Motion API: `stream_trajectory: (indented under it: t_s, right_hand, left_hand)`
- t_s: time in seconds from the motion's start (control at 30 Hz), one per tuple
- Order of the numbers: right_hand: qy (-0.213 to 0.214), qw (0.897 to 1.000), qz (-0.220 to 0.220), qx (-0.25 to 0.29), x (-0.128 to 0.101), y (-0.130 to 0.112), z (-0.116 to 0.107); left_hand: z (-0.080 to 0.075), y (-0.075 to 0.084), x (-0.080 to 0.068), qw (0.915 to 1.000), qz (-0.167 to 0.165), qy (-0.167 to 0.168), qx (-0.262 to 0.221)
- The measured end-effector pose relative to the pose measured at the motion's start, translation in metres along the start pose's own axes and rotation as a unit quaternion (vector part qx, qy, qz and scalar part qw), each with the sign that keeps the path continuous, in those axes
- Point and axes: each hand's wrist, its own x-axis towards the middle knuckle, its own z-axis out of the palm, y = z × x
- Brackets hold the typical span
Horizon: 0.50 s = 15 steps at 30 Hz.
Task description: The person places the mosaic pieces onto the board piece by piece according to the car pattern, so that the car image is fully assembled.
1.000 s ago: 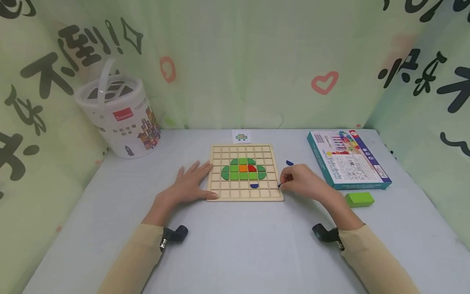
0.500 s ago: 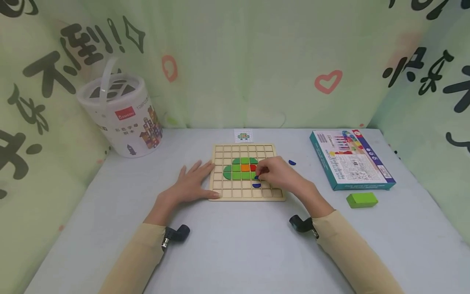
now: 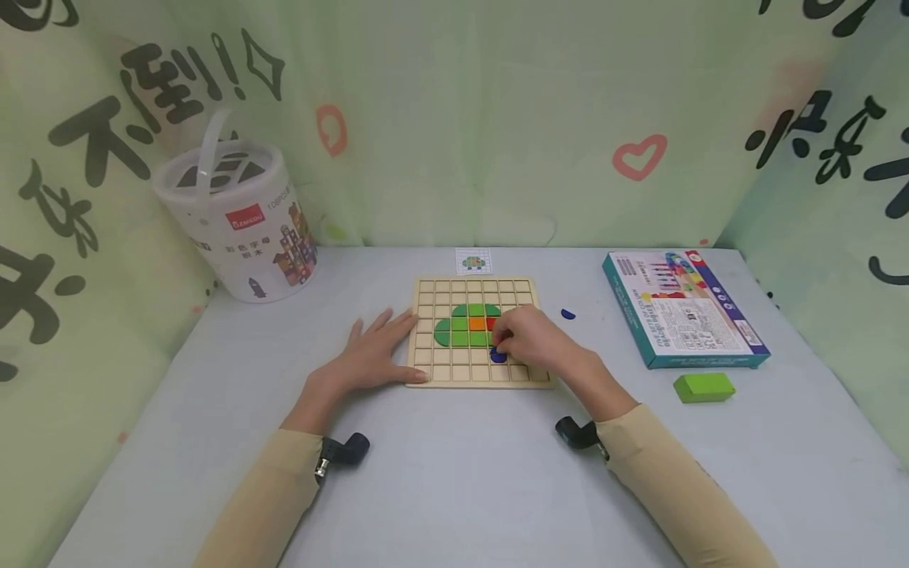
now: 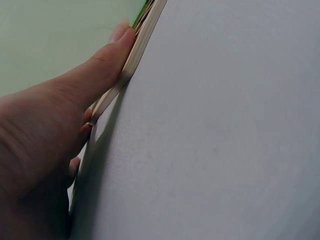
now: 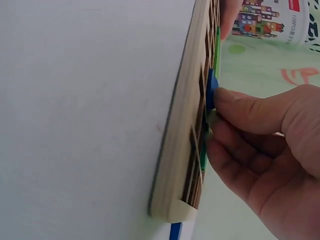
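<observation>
A wooden grid board lies mid-table with a green tile shape holding an orange and a red tile. My right hand reaches over the board's right part. Thumb and fingers pinch a small blue piece at a cell just under the green shape. In the right wrist view the blue piece stands out of the board against my thumb. My left hand lies flat beside the board's left edge. Its thumb presses the board's rim.
Another blue piece lies on the table right of the board. A teal game box and a green block sit further right. At back left stands a white bucket. A small pattern card lies behind the board.
My right hand moved left from the board's right edge onto the board with a blue piece, then lowered it toward the blue piece in the cell. The left hand stayed put.
</observation>
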Motion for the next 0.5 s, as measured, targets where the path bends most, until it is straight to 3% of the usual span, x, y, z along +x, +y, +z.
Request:
stream_trajectory:
  t_s: [0.3,0.5]
  right_hand:
    - [0.002,1.0,-0.004,0.007,-0.005,0.011,0.0]
    - [0.016,0.999,0.029,0.042,-0.012,0.02,-0.015]
  left_hand:
    - [-0.001,0.001,-0.001,1.0,-0.002,0.001,-0.003]
    - [-0.002,0.003,-0.002,1.0,-0.007,-0.004,-0.005]
